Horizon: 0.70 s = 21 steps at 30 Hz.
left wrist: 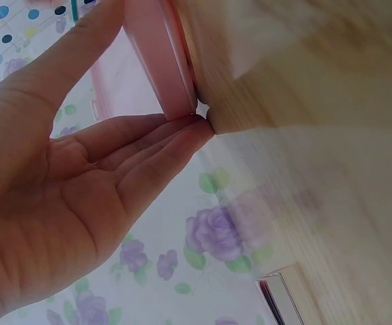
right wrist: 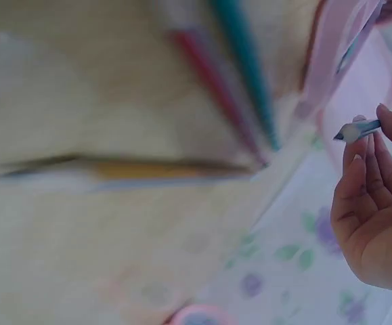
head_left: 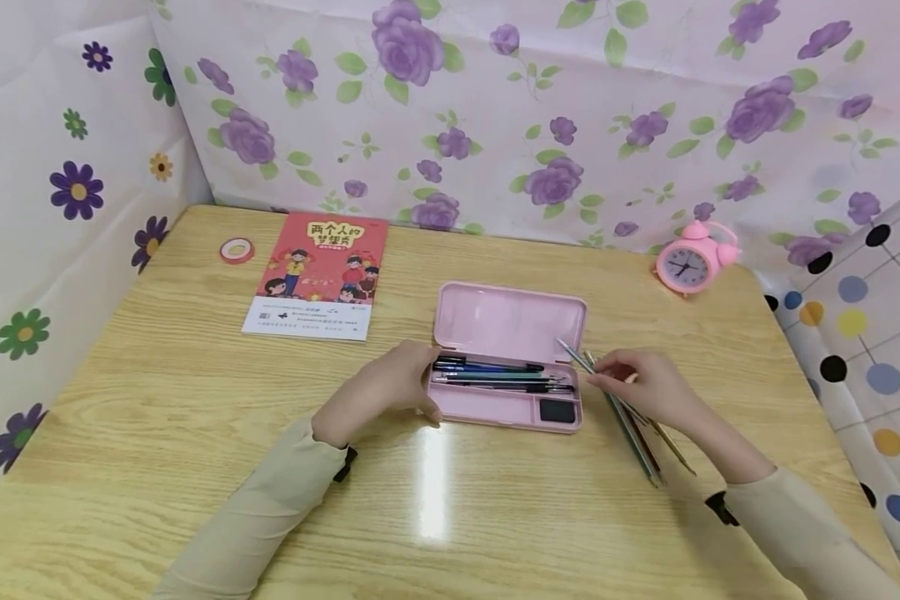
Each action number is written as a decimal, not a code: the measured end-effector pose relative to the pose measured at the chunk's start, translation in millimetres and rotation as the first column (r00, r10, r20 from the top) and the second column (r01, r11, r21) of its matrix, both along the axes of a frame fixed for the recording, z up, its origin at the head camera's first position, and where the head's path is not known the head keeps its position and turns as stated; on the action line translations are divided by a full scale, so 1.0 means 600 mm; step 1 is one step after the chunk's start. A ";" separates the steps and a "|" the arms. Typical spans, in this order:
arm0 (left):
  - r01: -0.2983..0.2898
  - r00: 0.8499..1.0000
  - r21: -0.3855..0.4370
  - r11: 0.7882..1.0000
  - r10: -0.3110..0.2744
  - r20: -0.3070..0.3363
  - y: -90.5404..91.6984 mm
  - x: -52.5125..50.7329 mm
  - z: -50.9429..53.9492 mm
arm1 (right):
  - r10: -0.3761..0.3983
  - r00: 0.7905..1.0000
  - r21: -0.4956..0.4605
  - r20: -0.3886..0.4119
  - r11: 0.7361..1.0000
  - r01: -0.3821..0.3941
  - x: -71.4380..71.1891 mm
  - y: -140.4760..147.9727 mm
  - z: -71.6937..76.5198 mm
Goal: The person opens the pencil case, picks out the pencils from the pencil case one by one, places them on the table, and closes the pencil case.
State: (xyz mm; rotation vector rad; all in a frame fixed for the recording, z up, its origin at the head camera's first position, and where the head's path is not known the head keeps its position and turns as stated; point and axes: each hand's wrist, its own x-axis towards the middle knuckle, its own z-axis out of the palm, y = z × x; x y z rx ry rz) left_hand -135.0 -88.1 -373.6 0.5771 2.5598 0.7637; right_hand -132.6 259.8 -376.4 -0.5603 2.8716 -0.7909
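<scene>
A pink pencil case (head_left: 487,408) lies with its lid (head_left: 506,321) folded back. Several pens and pencils (head_left: 495,377) fill its upper compartment, and a dark eraser (head_left: 557,411) sits in the small lower right one. My left hand (head_left: 390,379) holds the case's left end between thumb and fingers; the left wrist view shows the fingertips against the pink case wall (left wrist: 158,61). Between right thumb and fingers, my right hand (head_left: 645,383) pinches a pencil (head_left: 573,354) above the case's right edge. Its sharpened tip (right wrist: 348,133) shows in the right wrist view.
More pencils (head_left: 637,442) lie loose on the wooden table (head_left: 292,508), under and beside the right hand. A red book (head_left: 322,279) and a tape roll (head_left: 237,250) lie at the back left. The pink alarm clock (head_left: 688,265) stands back right, near the flowered cloth.
</scene>
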 end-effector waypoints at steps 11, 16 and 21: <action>0.031 0.999 -0.019 0.999 -0.031 -0.022 -0.002 -0.005 -0.007 | -0.246 0.964 0.089 0.102 0.967 0.237 0.045 0.124 -0.020; 0.030 0.999 -0.031 0.999 -0.031 -0.020 -0.003 -0.005 -0.006 | -0.247 0.967 0.138 0.065 0.962 0.236 0.055 0.148 -0.032; 0.032 0.999 -0.015 0.999 -0.032 -0.016 -0.001 -0.002 -0.005 | -0.236 0.970 0.173 0.050 0.959 0.225 0.060 0.148 -0.045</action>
